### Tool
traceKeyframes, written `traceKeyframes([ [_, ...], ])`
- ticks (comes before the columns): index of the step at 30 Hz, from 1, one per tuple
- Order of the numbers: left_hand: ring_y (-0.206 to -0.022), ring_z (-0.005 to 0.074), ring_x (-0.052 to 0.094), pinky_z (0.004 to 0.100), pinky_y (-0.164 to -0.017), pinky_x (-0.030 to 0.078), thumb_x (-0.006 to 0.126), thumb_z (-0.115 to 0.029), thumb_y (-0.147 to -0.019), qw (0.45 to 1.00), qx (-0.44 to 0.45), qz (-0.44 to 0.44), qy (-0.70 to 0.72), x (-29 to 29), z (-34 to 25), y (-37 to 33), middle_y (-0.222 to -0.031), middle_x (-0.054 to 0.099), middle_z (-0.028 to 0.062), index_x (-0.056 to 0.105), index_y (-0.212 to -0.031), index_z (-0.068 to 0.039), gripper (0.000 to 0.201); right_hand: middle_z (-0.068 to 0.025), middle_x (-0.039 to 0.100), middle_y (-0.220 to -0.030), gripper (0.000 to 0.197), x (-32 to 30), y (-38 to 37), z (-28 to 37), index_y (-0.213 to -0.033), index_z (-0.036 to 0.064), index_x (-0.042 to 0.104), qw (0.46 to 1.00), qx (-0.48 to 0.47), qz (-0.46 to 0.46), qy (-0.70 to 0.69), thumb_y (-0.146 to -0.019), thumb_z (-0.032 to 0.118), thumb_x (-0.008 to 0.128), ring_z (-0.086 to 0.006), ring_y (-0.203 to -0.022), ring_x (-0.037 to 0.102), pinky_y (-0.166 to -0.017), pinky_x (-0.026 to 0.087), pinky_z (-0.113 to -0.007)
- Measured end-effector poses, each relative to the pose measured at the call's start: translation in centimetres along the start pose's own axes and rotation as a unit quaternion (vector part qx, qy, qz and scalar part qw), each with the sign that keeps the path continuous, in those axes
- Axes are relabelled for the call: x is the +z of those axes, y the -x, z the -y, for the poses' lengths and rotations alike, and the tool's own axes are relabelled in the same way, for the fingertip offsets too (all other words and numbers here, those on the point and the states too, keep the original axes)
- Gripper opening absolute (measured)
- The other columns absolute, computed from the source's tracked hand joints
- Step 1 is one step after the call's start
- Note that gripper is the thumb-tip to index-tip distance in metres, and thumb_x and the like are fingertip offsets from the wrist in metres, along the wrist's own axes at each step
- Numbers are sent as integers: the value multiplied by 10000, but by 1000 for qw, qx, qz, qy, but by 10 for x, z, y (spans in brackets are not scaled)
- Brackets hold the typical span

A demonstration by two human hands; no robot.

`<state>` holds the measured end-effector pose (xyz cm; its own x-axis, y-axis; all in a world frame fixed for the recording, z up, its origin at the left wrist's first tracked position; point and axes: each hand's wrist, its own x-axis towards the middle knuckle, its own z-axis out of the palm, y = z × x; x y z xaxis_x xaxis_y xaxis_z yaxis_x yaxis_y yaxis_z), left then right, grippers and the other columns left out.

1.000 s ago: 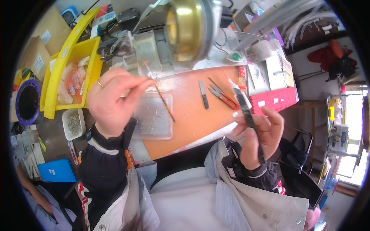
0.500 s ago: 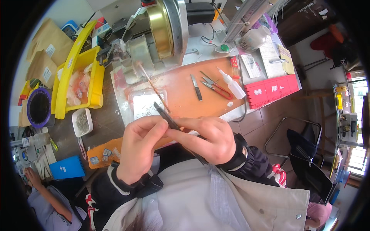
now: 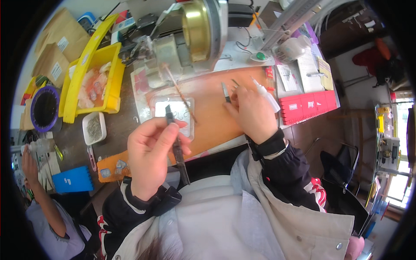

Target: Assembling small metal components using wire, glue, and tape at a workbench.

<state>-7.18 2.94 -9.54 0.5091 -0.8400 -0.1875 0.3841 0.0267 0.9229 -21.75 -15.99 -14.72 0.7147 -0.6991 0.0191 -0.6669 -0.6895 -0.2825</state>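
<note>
My left hand (image 3: 151,149) pinches a slim dark rod-shaped tool (image 3: 177,151) between thumb and fingers. The tool stands nearly upright, its flat tip above a clear square tray (image 3: 189,130) holding small dark, wiry bits. Reaching over the orange work mat (image 3: 212,123), my right hand (image 3: 256,113) has its fingers curled down. Its thumb and fingertips are at the handle of a small knife (image 3: 225,89), whose blade shows past them. Whether they grip it is hidden. The red-handled pliers are covered by this hand. A white squeeze bottle (image 3: 269,99) lies just to its right.
A brass wheel machine (image 3: 197,32) stands behind the mat, and a thin rusty rod (image 3: 180,93) slants toward the tray. Left are a yellow bin (image 3: 113,95) and a white dish (image 3: 94,141). Right is a red ridged case (image 3: 308,107). Another person's arm (image 3: 45,206) shows lower left.
My right hand has left the dark tool and moved forward and right, over the pliers and knife handle. My left hand keeps the tool, now turned more upright. The view has shifted slightly.
</note>
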Motion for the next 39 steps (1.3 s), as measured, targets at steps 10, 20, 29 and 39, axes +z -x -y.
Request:
traceKeyframes([
  [10, -714, 103, 597, 222, -639, 481, 549, -74, -963, 995, 43, 38, -80, 5, -11, 8, -872, 639, 64, 612, -1097, 65, 203, -98, 682, -778, 113, -21, 14, 2, -970, 1, 579, 960, 29, -14, -279, -927, 104, 560, -171, -673, 667, -581, 492, -267],
  [20, -608, 45, 434, 187, -556, 364, 463, -53, -982, 973, 88, 92, -194, 16, -13, 10, -859, 616, 51, 597, -1123, 35, 213, -31, 569, -718, 67, -74, 60, 48, -997, 3, 478, 725, 32, 200, -658, -987, 68, 496, -50, -578, 486, -537, 391, -188],
  [29, -738, 158, 639, 243, -664, 478, 586, -44, -935, 967, 61, 101, -228, 16, -19, 12, -823, 644, 99, 627, -1029, 39, 131, -9, 580, -747, 104, -65, 57, 45, -997, 16, 502, 674, 53, 249, -694, -1004, 118, 521, -44, -621, 512, -553, 411, -185],
  [39, -632, 132, 621, 241, -575, 452, 684, -71, -883, 961, 113, 75, -243, 17, -13, 11, -742, 647, 75, 650, -932, 14, 104, -13, 581, -738, 94, -63, 59, 47, -998, 4, 519, 679, 71, 246, -688, -995, 97, 534, -58, -606, 523, -558, 425, -195],
])
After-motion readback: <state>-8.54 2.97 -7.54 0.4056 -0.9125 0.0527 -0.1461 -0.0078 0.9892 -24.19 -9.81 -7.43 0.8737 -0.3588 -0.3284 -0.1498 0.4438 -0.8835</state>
